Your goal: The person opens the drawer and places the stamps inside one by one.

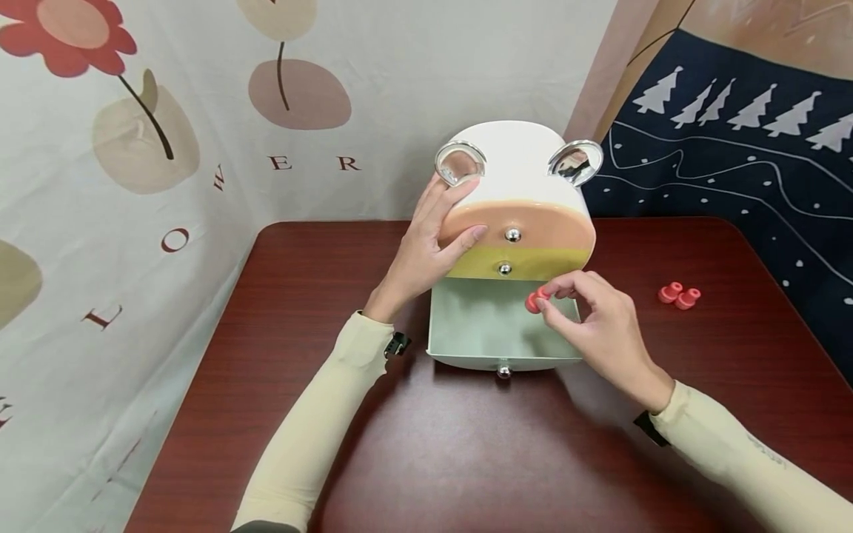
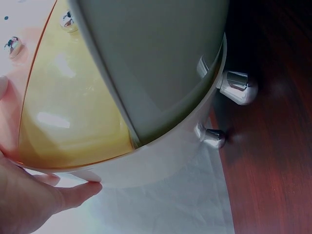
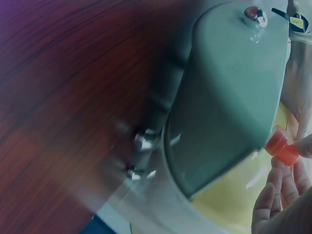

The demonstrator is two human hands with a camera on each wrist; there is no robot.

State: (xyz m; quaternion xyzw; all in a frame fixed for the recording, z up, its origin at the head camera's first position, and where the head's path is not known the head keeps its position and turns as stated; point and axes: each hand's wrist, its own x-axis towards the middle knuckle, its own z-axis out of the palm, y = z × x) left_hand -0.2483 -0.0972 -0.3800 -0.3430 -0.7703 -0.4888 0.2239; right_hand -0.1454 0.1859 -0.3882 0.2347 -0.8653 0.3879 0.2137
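Note:
A white drawer box [image 1: 513, 159] with two mirrored ears stands on the dark red table [image 1: 280, 355]. Its pink [image 1: 533, 222] and yellow [image 1: 533, 260] drawers are closed; the green bottom drawer [image 1: 489, 326] is pulled out. My left hand [image 1: 426, 248] rests on the box's left side with straight fingers, thumb on the pink front; the left wrist view shows the same hand [image 2: 34, 200] against the white wall. My right hand [image 1: 586, 318] pinches a small red piece [image 1: 535, 300] over the open drawer. In the right wrist view the red piece [image 3: 282, 147] sits at the fingertips beside the green drawer [image 3: 229, 107].
Two more red pieces [image 1: 679, 295] lie on the table to the right of the box. A flowered cloth [image 1: 133, 185] hangs at the back and left. A navy cloth with white trees [image 1: 733, 148] hangs on the right. Chrome feet [image 2: 239, 87] hold the box up.

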